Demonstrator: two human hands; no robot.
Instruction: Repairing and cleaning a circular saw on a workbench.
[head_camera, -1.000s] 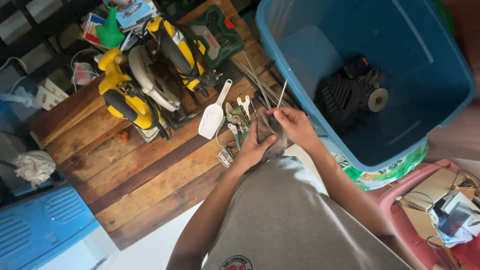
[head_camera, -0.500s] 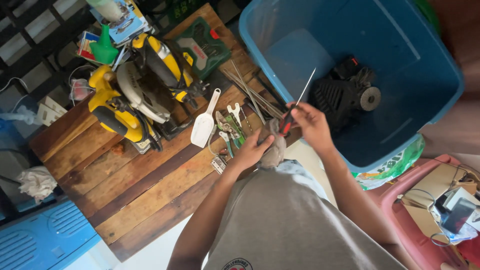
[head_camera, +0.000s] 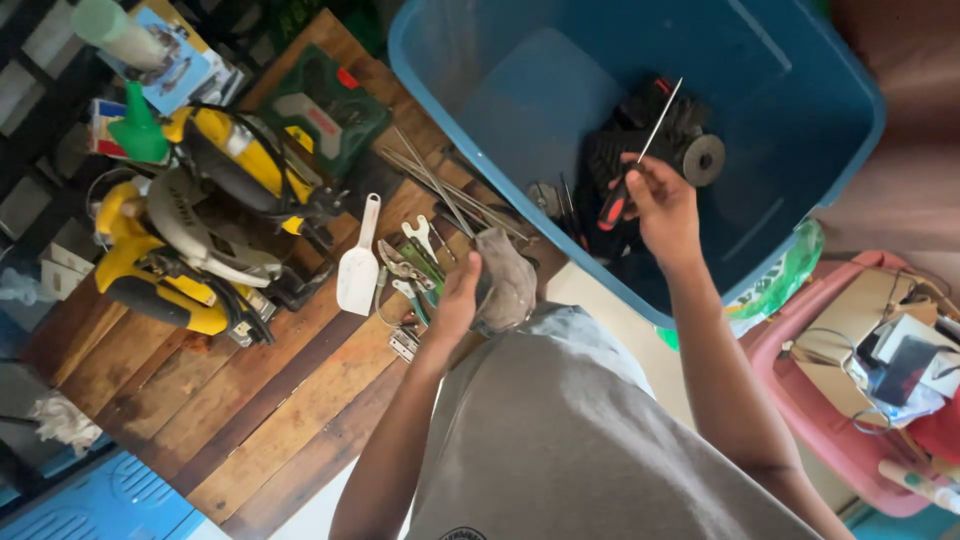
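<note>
The person wears a plain grey short-sleeved T-shirt (head_camera: 590, 440), seen from above so that it fills the lower middle of the view. The cloth is a flat mid grey with soft folds running across the chest and a lighter, slightly bluish patch near the top where the light falls on it. A small round printed emblem, dark with a pale edge, sits at the bottom rim of the view; its detail is too small to make out. Both forearms are bare from the elbow down. The left hand (head_camera: 458, 298) and the right hand (head_camera: 662, 205) wear no gloves, rings, watch or bands that show.
</note>
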